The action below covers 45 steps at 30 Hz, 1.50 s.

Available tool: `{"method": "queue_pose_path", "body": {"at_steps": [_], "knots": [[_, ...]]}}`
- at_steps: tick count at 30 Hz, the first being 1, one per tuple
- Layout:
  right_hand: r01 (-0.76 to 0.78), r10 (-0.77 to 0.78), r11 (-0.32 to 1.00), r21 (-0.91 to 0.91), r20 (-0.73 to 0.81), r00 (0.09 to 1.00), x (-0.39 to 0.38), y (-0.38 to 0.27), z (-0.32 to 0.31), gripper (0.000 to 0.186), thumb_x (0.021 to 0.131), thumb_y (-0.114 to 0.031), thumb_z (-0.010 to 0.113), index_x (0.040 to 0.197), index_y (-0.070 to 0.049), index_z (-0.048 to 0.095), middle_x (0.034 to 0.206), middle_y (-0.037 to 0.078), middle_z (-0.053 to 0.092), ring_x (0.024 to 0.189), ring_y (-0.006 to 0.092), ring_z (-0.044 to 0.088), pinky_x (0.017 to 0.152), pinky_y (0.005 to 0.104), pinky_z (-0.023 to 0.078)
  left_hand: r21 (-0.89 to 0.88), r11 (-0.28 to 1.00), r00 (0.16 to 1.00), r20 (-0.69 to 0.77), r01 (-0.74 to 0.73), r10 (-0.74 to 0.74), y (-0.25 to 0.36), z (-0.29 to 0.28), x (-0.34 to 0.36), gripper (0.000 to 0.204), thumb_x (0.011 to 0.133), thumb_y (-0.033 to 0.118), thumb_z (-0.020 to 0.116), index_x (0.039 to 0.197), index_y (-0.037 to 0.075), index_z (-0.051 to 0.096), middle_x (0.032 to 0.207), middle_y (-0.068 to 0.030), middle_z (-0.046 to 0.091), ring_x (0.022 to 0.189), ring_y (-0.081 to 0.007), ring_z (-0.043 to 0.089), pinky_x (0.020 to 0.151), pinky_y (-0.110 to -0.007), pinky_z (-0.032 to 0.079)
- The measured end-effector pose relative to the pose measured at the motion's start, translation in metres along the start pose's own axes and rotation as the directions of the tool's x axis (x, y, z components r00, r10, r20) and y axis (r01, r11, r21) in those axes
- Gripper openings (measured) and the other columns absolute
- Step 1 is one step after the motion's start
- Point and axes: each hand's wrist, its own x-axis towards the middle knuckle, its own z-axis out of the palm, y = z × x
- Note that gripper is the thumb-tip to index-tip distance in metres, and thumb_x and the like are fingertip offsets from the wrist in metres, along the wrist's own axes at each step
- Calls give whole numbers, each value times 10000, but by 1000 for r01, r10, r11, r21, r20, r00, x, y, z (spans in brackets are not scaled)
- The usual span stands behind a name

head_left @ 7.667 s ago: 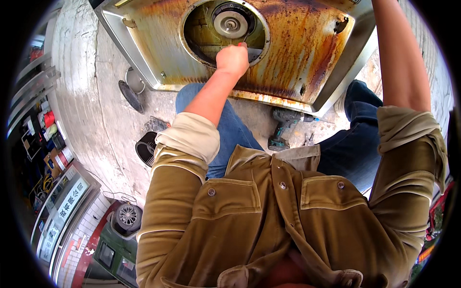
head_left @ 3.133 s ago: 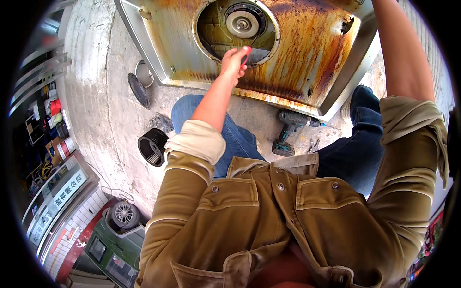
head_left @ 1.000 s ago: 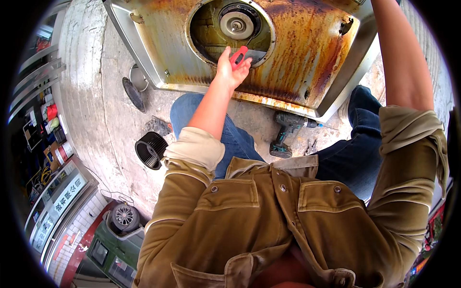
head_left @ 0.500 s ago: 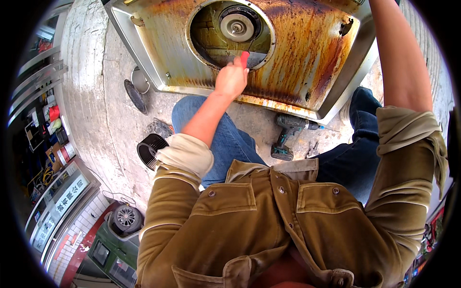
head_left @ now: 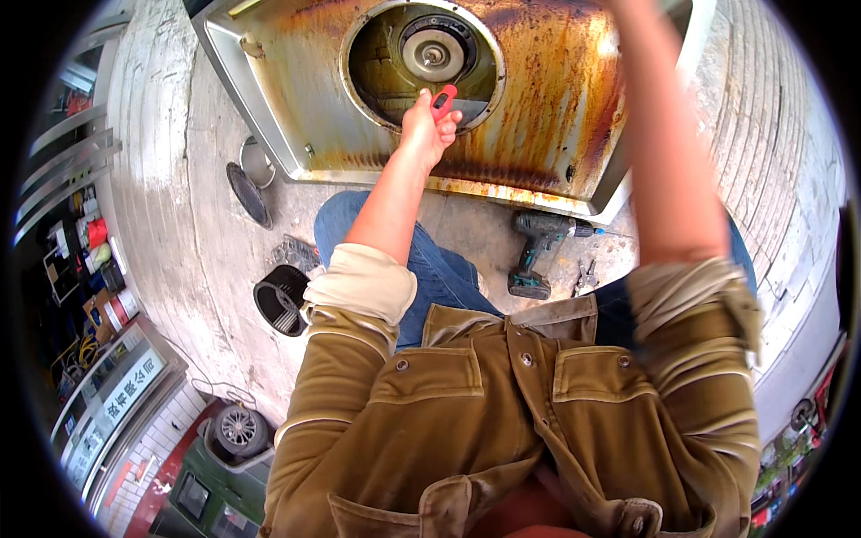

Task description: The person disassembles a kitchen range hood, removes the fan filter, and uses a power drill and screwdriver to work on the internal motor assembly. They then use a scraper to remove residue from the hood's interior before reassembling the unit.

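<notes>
Handle (head_left: 443, 102) pinched in your left hand (head_left: 425, 133), your right arm (head_left: 673, 161) has swung left, covering more stained panel (head_left: 547, 99); right hand unseen.

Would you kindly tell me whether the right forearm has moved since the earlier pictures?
Yes, leftward: the right forearm now crosses over the right rim of the stained metal housing.

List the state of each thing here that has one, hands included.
Left hand: loosely gripping the red-handled tool
Red-handled tool: held before the round opening
Round opening: uncovered
Right hand: beyond the top edge, unseen
Metal housing: streaked with brown stains
Power drill: lying on the floor, unheld
Black slatted drum: on the floor, unheld
Sleeves: rolled up
</notes>
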Motion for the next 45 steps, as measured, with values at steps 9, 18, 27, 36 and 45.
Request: {"method": "queue_pose_path", "body": {"at_steps": [9,18,27,36,45], "knots": [[-1000,800,3,22,599,16,-206,101,45,406,932,-336,406,1132,13,462,981,128,581,908,221,571,764,365,475,989,-133,621,143,-64,770,6,9,-16,393,888,421,428,1066,89,542,920,-175,611,820,-352,601,702,-440,473],[-951,660,-210,229,751,34,-223,139,56,195,929,-224,388,944,-86,525,844,59,603,729,171,583,644,326,488,707,-664,679,613,-244,404,4,18,-56,373,805,184,557,1157,73,498,1101,-146,524,953,-307,569,752,-399,494],[-970,717,-191,149,696,-34,-215,132,57,312,920,-343,339,954,-109,542,920,61,598,875,189,549,816,378,412,744,-659,761,488,-107,427,10,22,-36,360,823,204,528,1120,3,495,915,-210,599,701,-330,638,630,-389,524],[-978,662,-182,106,748,-42,-225,133,59,246,885,-265,452,1029,-88,544,1053,108,588,987,234,515,884,419,368,969,232,940,-155,85,304,13,8,-32,620,901,492,327,734,-10,650,745,-226,629,802,-382,610,748,-451,459],[-976,749,-155,154,663,-14,-216,127,66,212,887,-291,462,922,-115,574,930,68,613,898,195,565,786,383,426,558,-802,752,617,-211,231,25,26,-54,467,810,141,532,1239,18,392,1211,-173,480,970,-344,577,756,-397,503]]}}
